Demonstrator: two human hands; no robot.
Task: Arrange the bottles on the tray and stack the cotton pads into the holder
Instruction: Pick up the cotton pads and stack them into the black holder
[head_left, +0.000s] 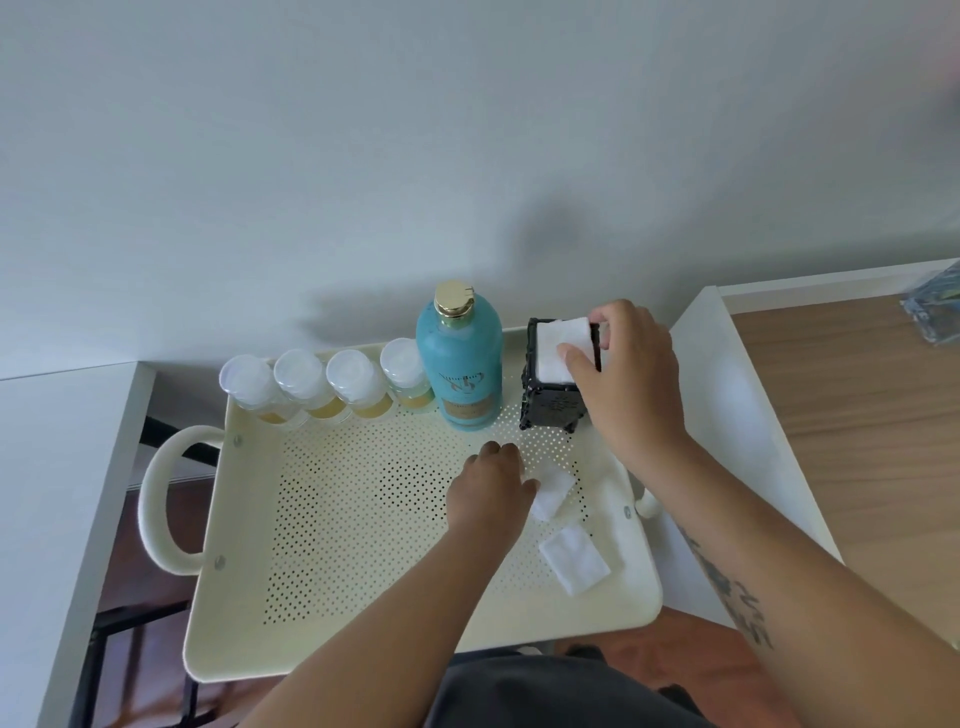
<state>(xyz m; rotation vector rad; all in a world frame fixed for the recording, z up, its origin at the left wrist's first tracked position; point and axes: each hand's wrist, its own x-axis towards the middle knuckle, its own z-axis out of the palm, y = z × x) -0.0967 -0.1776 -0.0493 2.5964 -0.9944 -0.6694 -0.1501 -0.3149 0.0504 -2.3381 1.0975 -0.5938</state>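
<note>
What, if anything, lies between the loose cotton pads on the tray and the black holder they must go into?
Nothing visible does. The two loose pads lie on bare tray in front of the holder. The bottles stand to its left, off that path. The right hand is pressing a pad into the holder's top.

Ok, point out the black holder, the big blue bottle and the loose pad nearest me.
black holder (551, 410), head view, on its front wall.
big blue bottle (460, 358), head view, on its body above the label.
loose pad (574, 558), head view, on its middle, lying on the tray.
</note>
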